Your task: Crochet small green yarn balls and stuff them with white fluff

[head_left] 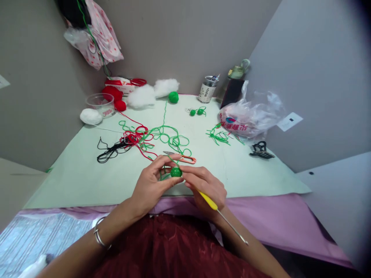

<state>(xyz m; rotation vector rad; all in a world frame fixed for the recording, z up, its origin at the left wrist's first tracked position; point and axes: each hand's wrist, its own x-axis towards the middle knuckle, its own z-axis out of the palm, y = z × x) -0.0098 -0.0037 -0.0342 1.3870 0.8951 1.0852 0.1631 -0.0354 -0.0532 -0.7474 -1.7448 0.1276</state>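
Observation:
Between the thumb and fingers of my left hand (152, 179) is a small round green crochet piece (176, 172). Green yarn (173, 158) runs from it up over my left fingers. My right hand (207, 186) is closed around a crochet hook with a yellow handle (209, 200), whose metal shaft points down and right, away from the piece. The right fingertips touch the right side of the green piece. Just beyond my hands lie orange-handled thread snips (188, 159), partly hidden by the left fingers.
Loose green yarn (164, 137), red yarn (135, 137) and black yarn (111, 152) tangle mid-table. Behind are white stuffing (142, 97), a green yarn ball (173, 97) and a clear tub (100, 103). Rightward stand a pen holder (207, 90), plastic bag (240, 119) and black hair claw (261, 150).

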